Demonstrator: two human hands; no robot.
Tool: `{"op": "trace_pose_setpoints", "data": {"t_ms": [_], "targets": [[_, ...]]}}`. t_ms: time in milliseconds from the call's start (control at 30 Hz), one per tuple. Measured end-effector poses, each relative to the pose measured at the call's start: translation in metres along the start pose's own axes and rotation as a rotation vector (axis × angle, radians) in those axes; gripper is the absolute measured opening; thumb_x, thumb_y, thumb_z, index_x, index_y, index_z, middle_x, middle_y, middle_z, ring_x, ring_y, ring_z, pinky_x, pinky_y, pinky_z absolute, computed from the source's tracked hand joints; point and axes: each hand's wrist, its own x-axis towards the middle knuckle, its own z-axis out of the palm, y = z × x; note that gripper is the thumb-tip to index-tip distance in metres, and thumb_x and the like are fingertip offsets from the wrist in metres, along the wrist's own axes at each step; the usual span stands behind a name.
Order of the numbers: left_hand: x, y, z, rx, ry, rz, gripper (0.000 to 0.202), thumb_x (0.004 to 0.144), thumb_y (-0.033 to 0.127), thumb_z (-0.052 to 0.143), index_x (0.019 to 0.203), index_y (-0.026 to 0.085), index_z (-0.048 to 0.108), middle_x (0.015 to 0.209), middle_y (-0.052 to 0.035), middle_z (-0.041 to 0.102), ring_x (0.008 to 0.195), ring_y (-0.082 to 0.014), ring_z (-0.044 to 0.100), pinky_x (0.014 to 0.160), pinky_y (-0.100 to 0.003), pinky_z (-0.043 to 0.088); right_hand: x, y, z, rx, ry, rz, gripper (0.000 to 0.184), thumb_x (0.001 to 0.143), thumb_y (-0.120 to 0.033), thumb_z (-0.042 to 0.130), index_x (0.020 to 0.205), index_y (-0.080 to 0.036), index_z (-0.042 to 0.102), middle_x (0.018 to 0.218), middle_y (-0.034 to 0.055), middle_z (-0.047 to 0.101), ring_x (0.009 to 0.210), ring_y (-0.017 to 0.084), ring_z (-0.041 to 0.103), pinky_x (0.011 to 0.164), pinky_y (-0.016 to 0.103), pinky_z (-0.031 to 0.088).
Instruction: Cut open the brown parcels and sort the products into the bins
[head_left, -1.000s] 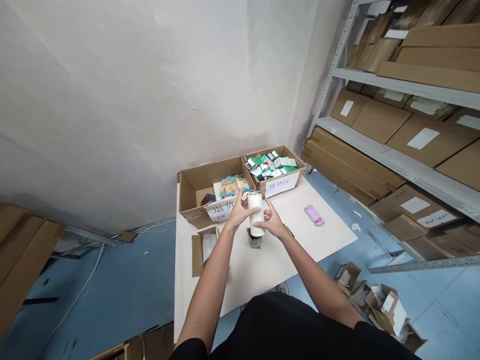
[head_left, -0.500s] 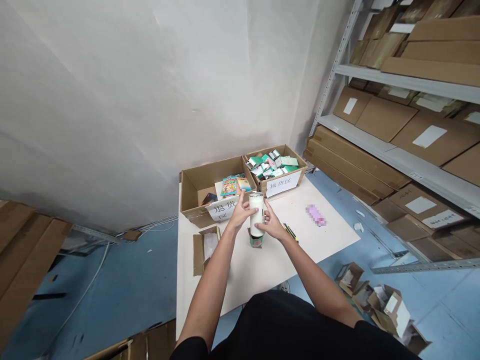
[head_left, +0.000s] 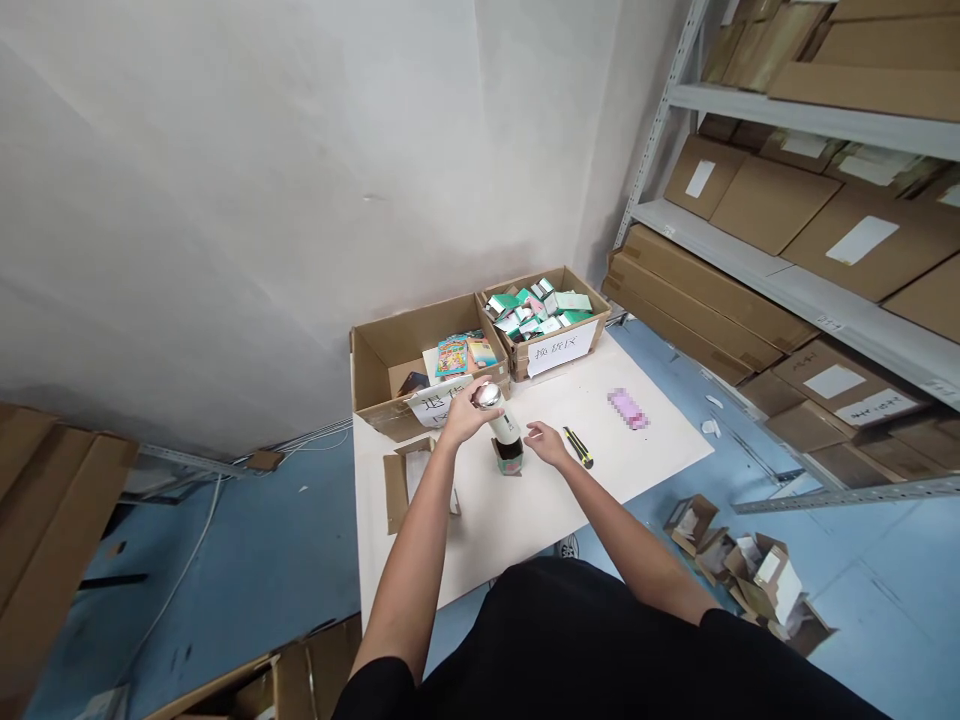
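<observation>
A white cylindrical bottle (head_left: 500, 423) with a silver cap stands tilted in a small green box (head_left: 509, 462) on the white table (head_left: 517, 510). My left hand (head_left: 465, 410) is closed around the bottle's capped top. My right hand (head_left: 547, 442) rests just right of the green box with its fingers loosely apart, holding nothing. A yellow-and-black utility knife (head_left: 578, 447) lies beside my right hand.
Two labelled cardboard boxes stand at the table's back: the left box (head_left: 390, 370) with colourful packets, the right box (head_left: 551, 325) full of green-and-white packs. A pink item (head_left: 628, 409) lies at right, an opened flat carton (head_left: 405, 485) at left. Metal shelving (head_left: 787, 250) holds cartons; scrap boxes (head_left: 750, 580) litter the floor.
The bottle has gone lower into the green box and now tilts. My right hand has let go of it and moved to the right; my left hand has shifted to its cap.
</observation>
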Motion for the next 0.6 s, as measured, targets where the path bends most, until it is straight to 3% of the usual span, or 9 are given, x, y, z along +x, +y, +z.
{"op": "trace_pose_setpoints", "data": {"t_ms": [100,200,433,600], "targets": [[-0.003,-0.02,0.012,0.013,0.021,-0.028,0.086,0.055,0.027,0.096,0.135,0.02,0.068,0.125,-0.009,0.073,0.11,-0.026,0.068,0.108,-0.044,0.05,0.007,0.018,0.025,-0.214,0.011,0.132,0.031,0.08,-0.032,0.08,0.108,-0.021,0.074,0.095,0.0038,0.074,0.091,0.021,0.069,0.084,0.03,0.05],[-0.009,-0.044,0.023,0.019,0.039,-0.04,0.083,0.052,0.026,0.097,0.13,0.019,0.071,0.12,-0.0083,0.073,0.109,-0.0254,0.067,0.108,-0.043,0.049,0.011,0.026,0.046,-0.296,0.004,0.167,0.015,0.09,-0.034,0.072,0.091,-0.019,0.074,0.088,0.0061,0.075,0.089,0.021,0.069,0.073,0.025,0.045],[-0.029,-0.082,0.029,0.095,0.02,0.0,0.077,0.057,0.035,0.095,0.128,0.02,0.07,0.118,-0.0068,0.074,0.102,-0.0219,0.067,0.099,-0.037,0.052,0.016,0.038,0.051,-0.311,0.039,0.175,0.042,0.101,-0.049,0.06,0.075,-0.017,0.069,0.076,0.0081,0.073,0.078,0.019,0.068,0.063,0.024,0.038],[-0.038,-0.102,0.025,0.235,-0.047,0.037,0.073,0.063,0.025,0.09,0.132,0.022,0.068,0.125,-0.0061,0.073,0.104,-0.0217,0.068,0.097,-0.036,0.054,0.021,0.043,0.054,-0.319,0.068,0.166,0.047,0.102,-0.051,0.057,0.071,-0.018,0.067,0.071,0.0065,0.072,0.074,0.018,0.069,0.062,0.023,0.037]]}}
